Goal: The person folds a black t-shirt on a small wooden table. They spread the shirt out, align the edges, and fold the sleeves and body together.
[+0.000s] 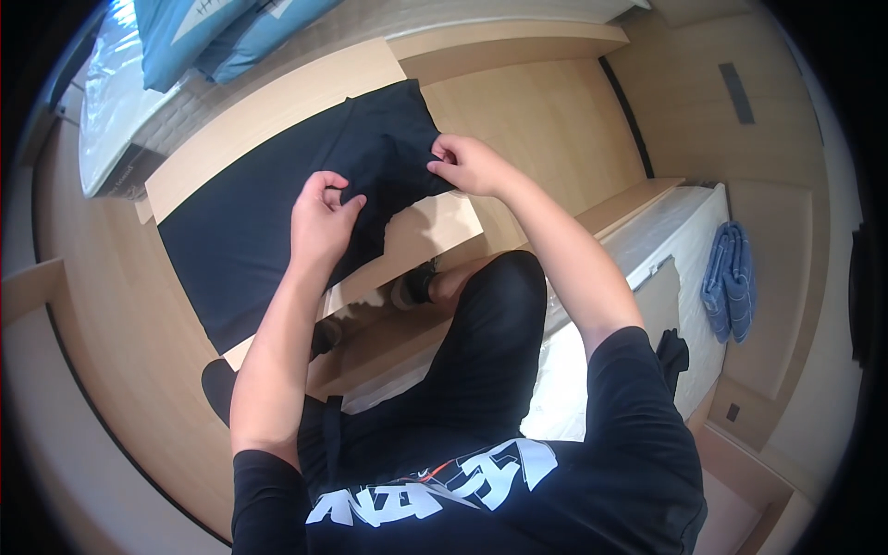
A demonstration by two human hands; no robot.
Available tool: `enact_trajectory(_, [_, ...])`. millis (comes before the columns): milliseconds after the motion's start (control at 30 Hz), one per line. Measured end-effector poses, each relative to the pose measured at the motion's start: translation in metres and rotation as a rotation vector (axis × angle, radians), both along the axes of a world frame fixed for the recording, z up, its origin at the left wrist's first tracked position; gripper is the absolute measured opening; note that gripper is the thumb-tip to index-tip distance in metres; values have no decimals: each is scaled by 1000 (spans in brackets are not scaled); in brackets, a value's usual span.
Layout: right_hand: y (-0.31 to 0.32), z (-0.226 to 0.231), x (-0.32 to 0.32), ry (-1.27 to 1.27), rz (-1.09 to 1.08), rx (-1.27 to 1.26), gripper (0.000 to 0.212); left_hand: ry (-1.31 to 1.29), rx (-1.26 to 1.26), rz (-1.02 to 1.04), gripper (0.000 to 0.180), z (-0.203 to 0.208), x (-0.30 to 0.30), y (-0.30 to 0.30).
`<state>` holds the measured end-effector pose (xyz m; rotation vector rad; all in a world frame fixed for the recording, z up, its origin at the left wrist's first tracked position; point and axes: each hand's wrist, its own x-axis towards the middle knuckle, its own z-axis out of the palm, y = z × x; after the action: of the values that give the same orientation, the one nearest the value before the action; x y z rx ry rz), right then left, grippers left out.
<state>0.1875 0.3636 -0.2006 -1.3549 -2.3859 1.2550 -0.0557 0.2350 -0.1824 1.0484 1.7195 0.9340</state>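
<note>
A black garment (250, 217) lies spread over a pale wooden tabletop (277, 106). Its cut is not plain enough to tell the exact kind. My right hand (467, 166) pinches the garment's right edge between thumb and fingers. Further left, my left hand (321, 222) is curled over the middle of the cloth, with a fold between its thumb and fingertips. The fabric between both hands is bunched and slightly raised, while the part to the left lies mostly flat and reaches the near left corner of the tabletop.
A bed with a plastic-wrapped mattress (111, 129) and blue bedding (217, 42) stands beyond the table. To the right is another wrapped mattress (680, 231) with a folded blue checked cloth (729, 282). My bent knee (504, 287) is close to the table's near side.
</note>
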Motion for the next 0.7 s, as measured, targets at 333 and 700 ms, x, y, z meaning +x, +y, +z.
enact_trajectory(333, [-89, 18, 15, 33, -358, -131, 66, 603, 702, -523, 31, -10, 82, -79])
enact_trajectory(700, [-113, 16, -44, -105, -131, 308, 17, 621, 542, -432, 25, -33, 97, -103])
